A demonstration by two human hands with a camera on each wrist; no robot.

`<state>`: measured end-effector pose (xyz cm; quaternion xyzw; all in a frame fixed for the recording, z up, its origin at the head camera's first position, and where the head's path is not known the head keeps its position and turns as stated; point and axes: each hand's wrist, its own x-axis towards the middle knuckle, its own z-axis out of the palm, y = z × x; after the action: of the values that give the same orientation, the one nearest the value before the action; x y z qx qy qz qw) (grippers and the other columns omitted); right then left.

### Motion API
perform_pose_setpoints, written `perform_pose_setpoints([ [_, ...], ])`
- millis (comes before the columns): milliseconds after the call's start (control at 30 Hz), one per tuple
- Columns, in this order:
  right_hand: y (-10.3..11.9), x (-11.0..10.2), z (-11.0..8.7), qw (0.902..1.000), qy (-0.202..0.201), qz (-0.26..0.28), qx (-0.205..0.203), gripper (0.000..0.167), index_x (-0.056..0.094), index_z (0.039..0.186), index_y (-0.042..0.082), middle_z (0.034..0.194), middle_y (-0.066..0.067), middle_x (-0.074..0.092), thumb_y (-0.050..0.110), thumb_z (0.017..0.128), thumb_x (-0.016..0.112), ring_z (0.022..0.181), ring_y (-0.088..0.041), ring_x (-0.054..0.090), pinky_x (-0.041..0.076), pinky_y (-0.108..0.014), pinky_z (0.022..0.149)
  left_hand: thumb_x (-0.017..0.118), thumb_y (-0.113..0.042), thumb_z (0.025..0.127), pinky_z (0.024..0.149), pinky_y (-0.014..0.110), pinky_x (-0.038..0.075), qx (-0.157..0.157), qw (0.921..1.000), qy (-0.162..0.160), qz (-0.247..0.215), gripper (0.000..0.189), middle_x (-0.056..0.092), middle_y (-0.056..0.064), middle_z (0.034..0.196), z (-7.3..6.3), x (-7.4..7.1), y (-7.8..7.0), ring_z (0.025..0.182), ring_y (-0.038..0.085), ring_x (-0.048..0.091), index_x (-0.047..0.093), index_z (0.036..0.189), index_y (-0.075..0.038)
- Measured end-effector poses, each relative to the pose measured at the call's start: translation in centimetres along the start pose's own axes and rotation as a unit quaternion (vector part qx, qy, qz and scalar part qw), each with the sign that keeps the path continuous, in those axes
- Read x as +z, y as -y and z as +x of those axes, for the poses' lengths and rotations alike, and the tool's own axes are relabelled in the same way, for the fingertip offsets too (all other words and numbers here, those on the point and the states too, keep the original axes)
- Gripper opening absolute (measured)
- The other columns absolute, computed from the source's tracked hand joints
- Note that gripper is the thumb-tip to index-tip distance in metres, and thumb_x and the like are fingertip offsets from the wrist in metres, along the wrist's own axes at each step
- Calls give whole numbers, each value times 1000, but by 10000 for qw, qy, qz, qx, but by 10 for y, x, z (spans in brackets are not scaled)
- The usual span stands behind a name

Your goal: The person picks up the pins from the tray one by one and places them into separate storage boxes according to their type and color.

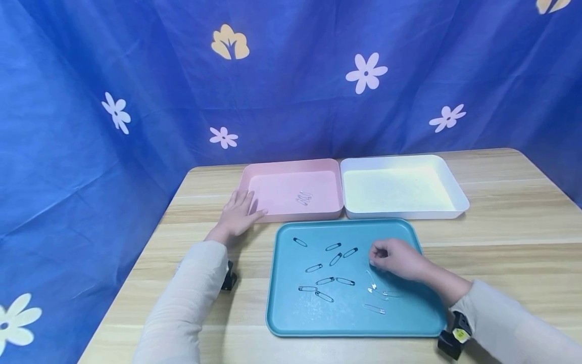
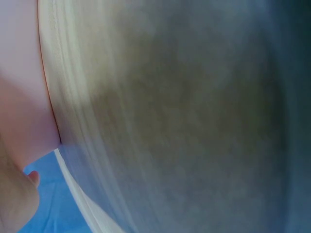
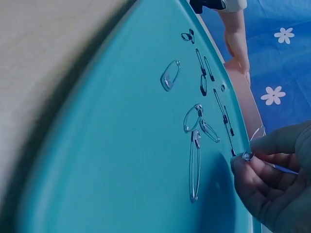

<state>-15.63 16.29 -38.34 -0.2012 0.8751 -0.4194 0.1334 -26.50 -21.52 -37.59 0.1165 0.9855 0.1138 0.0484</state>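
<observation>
My right hand (image 1: 400, 259) is above the right part of a teal tray (image 1: 291, 323). In the right wrist view its thumb and forefinger pinch a silver safety pin (image 3: 257, 132). Several other silver safety pins (image 3: 195, 167) lie on the tray below that hand, some of them touching one another. Black safety pins (image 1: 325, 297) are spread over the tray's left and middle. With fingers spread, my left hand (image 1: 235, 216) rests at the left front corner of a pink box (image 1: 313, 214). A small cluster of silver safety pins (image 1: 303, 197) lies inside this box.
To the right of the pink box, side by side with it, stands a white box (image 1: 404, 215). Both boxes sit behind the teal tray on a wooden table (image 1: 514, 242). A blue flowered cloth (image 1: 291, 91) hangs behind the table and along its left side.
</observation>
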Motion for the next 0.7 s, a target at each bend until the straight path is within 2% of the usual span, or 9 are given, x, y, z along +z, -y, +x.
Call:
perform_pose_setpoints([
  [333,10,-1,22,9986,-79,514,-18,6,63,83,3,68,-4,56,5,80,57,61,-16,50,46,-29,49,33,-55,85,99,52,0,5,10000,-11,-59,78,5,18,142,-1,-1,0,127,33,-11,10,138,-4],
  [567,20,-2,44,9965,-395,726,-81,9,63,85,-2,76,-4,60,3,79,58,69,-15,54,47,-28,62,33,-55,85,99,52,0,7,10000,-21,-81,77,4,18,142,-2,-1,-1,127,35,-9,10,138,-4],
  [700,25,-3,56,9950,-556,835,-19,9,62,86,-3,74,-3,58,3,79,59,68,-16,53,46,-30,64,33,-55,85,99,53,1,18,10000,-39,-79,77,5,17,142,-2,-1,-1,127,36,-8,9,139,-5],
])
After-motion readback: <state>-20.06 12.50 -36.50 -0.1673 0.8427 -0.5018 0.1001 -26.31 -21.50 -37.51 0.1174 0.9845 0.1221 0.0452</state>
